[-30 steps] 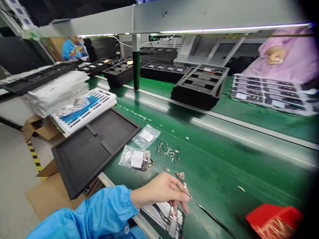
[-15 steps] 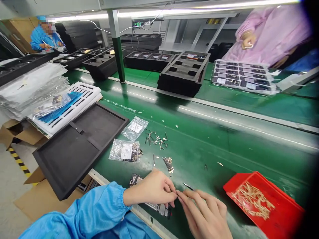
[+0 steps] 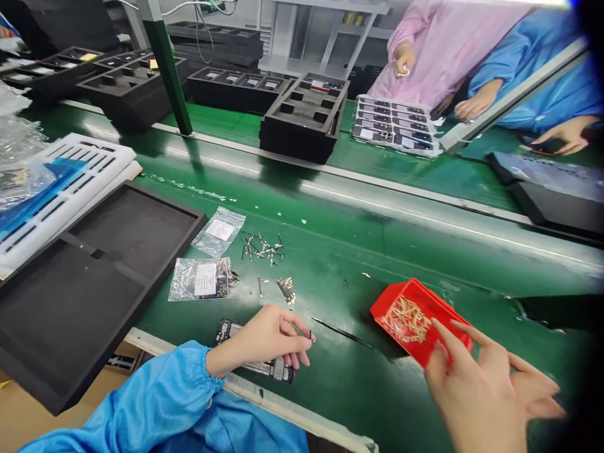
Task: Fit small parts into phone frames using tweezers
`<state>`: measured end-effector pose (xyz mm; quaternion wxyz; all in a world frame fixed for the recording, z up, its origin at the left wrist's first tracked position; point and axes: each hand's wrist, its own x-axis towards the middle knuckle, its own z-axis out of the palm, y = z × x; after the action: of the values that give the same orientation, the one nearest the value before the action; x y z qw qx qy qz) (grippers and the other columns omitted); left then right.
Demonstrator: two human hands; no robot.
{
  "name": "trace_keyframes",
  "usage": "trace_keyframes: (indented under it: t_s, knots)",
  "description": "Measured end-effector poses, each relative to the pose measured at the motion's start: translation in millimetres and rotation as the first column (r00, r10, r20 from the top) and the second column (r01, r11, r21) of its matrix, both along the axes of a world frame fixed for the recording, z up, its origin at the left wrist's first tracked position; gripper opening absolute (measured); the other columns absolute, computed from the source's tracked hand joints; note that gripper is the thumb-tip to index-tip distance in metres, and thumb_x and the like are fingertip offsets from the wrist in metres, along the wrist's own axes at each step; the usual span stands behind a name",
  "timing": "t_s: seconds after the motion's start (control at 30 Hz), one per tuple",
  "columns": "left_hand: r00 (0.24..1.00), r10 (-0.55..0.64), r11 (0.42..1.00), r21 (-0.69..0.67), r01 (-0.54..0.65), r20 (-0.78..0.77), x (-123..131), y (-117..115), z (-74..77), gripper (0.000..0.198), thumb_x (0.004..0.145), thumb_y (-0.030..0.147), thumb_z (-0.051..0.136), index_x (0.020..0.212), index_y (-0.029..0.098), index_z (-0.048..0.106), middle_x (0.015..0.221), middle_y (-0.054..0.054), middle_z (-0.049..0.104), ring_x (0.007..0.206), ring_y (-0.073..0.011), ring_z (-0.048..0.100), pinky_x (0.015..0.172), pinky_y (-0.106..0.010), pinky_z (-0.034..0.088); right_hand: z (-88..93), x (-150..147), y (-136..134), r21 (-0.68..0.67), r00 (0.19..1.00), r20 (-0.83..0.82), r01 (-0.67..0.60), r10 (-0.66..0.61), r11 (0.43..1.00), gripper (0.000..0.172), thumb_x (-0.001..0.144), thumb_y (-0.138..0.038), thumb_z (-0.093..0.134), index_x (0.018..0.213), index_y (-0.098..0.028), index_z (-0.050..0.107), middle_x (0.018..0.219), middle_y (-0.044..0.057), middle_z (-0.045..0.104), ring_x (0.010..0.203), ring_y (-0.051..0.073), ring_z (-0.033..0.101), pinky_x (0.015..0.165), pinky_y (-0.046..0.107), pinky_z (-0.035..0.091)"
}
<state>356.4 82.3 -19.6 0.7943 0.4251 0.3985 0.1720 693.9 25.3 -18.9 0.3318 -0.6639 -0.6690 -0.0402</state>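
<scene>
My left hand [image 3: 276, 336] pinches a small dark strip [image 3: 311, 336] between thumb and forefinger. Beneath that hand, partly hidden, lies a phone with its inner parts exposed [image 3: 229, 329]. My right hand [image 3: 481, 377] is at the near right side of a red bin [image 3: 448, 306], fingers apart, with nothing visible in them. Inside the bin are many thin pale scraps [image 3: 408, 321]. Black tweezers [image 3: 342, 332] rest on the green bench between my hands. Just beyond my left hand are a fanned bunch of small strips [image 3: 285, 290] and a scattered pile of similar pieces [image 3: 262, 248].
Two labelled plastic bags [image 3: 206, 280] lie left of the strips. A large black foam tray [image 3: 94, 264] overhangs the bench edge. Black trays [image 3: 302, 126] stand across the rail. Two people work opposite, one in a pink sleeve [image 3: 410, 38], one in blue.
My right hand has moved away from my left hand, rightward to the red bin. The left hand still pinches a strip. The view has turned right, bringing a person in blue into sight.
</scene>
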Motion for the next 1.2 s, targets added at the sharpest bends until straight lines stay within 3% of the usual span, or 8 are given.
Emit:
trace_keyframes:
  t_s: [0.1,0.2,0.33,0.5,0.57,0.63,0.77,1.2]
  knots:
    - [0.993,0.010,0.994,-0.113,0.003,0.121,-3.9,3.0,2.1,0.068,0.076,0.047,0.093,0.128,0.010,0.068,0.076,-0.007,0.081,0.057,-0.0158,0.072,0.059,-0.025,0.055,1.8,-29.3,-2.6,0.063,0.966,0.234,-0.130,0.112,0.989,0.033,0.104,-0.020,0.067,0.136,-0.028,0.070,0.130,0.015,0.070,0.107,0.034,0.066,0.094,0.053,0.042]
    - [0.983,0.021,0.981,-0.193,0.015,0.183,-7.5,1.4,3.7,0.079,0.075,0.050,0.097,0.135,0.011,0.065,0.078,-0.007,0.081,0.058,-0.0158,0.073,0.059,-0.025,0.055,-1.3,-76.1,-5.1,0.027,0.887,0.206,-0.428,0.414,0.903,0.036,0.100,-0.015,0.074,0.133,-0.031,0.072,0.112,0.006,0.077,0.097,0.026,0.067,0.092,0.045,0.042]
    - [0.977,0.037,0.974,-0.224,0.011,0.212,-16.1,-3.5,4.0,0.082,0.075,0.052,0.099,0.137,0.012,0.064,0.080,-0.007,0.081,0.059,-0.0160,0.073,0.060,-0.026,0.056,-7.9,-114.5,-0.5,0.067,0.831,0.163,-0.547,0.532,0.834,0.035,0.099,-0.009,0.075,0.125,-0.031,0.074,0.101,0.000,0.080,0.091,0.023,0.065,0.088,0.041,0.041]
    - [0.998,0.052,0.999,0.006,-0.052,0.045,-45.9,-19.0,7.4,0.079,0.095,0.059,0.079,0.155,0.016,0.052,0.078,-0.002,0.077,0.057,-0.0137,0.066,0.058,-0.025,0.052,-16.4,-134.6,14.6,-0.047,0.817,-0.094,-0.574,0.568,0.818,0.021,0.104,-0.014,0.069,0.115,-0.031,0.074,0.097,0.000,0.077,0.089,0.021,0.065,0.082,0.039,0.044]
    - [0.967,0.143,0.931,0.359,-0.060,-0.211,-61.9,-30.4,6.8,0.065,0.098,0.052,0.077,0.151,0.019,0.058,0.083,-0.002,0.076,0.069,-0.0160,0.066,0.070,-0.031,0.055,-21.3,-142.1,17.7,-0.184,0.772,-0.324,-0.619,0.548,0.763,0.012,0.109,-0.021,0.064,0.108,-0.029,0.073,0.096,0.001,0.073,0.086,0.019,0.066,0.076,0.035,0.049]
    - [0.874,0.241,0.747,0.656,0.110,-0.421,-76.6,-43.0,2.5,0.060,0.094,0.045,0.084,0.145,0.021,0.063,0.104,-0.007,0.079,0.097,-0.0247,0.069,0.093,-0.043,0.055,-26.3,-148.2,18.1,-0.308,0.716,-0.500,-0.672,0.487,0.673,0.016,0.112,-0.026,0.058,0.103,-0.028,0.071,0.093,0.002,0.070,0.082,0.018,0.065,0.071,0.032,0.052]
    - [0.769,0.249,0.518,0.752,0.408,-0.588,-94.3,-62.1,-14.0,0.100,0.080,0.044,0.099,0.162,0.025,0.043,0.150,-0.015,0.065,0.136,-0.0380,0.056,0.115,-0.060,0.043,-32.9,-153.8,16.3,-0.421,0.715,-0.553,-0.683,0.428,0.597,0.021,0.113,-0.031,0.056,0.099,-0.027,0.071,0.092,0.002,0.067,0.080,0.018,0.063,0.071,0.031,0.053]
    - [0.758,0.251,0.472,0.760,0.447,-0.602,-99.2,-65.1,-28.4,0.113,0.080,0.052,0.098,0.166,0.024,0.031,0.152,-0.016,0.062,0.135,-0.0375,0.055,0.113,-0.054,0.038,-37.4,-155.0,17.5,-0.398,0.725,-0.465,-0.684,0.508,0.611,0.012,0.111,-0.026,0.060,0.104,-0.027,0.069,0.091,0.001,0.065,0.075,0.018,0.061,0.067,0.031,0.052]
